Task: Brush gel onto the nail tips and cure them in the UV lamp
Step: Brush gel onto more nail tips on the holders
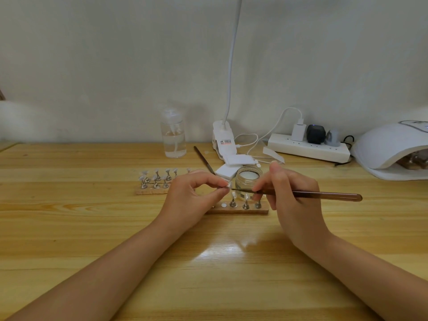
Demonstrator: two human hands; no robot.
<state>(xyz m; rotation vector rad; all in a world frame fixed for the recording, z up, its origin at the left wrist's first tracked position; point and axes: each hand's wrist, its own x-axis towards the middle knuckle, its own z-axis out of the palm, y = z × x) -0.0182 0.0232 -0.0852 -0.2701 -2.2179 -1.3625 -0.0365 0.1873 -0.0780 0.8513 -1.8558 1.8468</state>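
Above the glossy pine table [92, 228], the left hand [192, 195] pinches a small pale nail tip [226, 186] between curled fingertips, while the right hand [289, 195] grips a slim brown brush [324, 195], its bristles touching that tip. Just beneath the pinch, a wooden strip [238, 210] carries metal stands; behind sits a round glass jar [248, 181]. Far right of the grip rests the smooth white domed UV lamp [391, 149]; the clip lamp's [223, 137] label is unreadable.

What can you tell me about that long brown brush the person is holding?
The brush is slim, with a glossy dark-brown handle that looks like wood and a rounded end pointing right. It lies nearly level above the table. The right hand pinches it near the front; its fine dark tip reaches the small nail tip pinched by the left hand.
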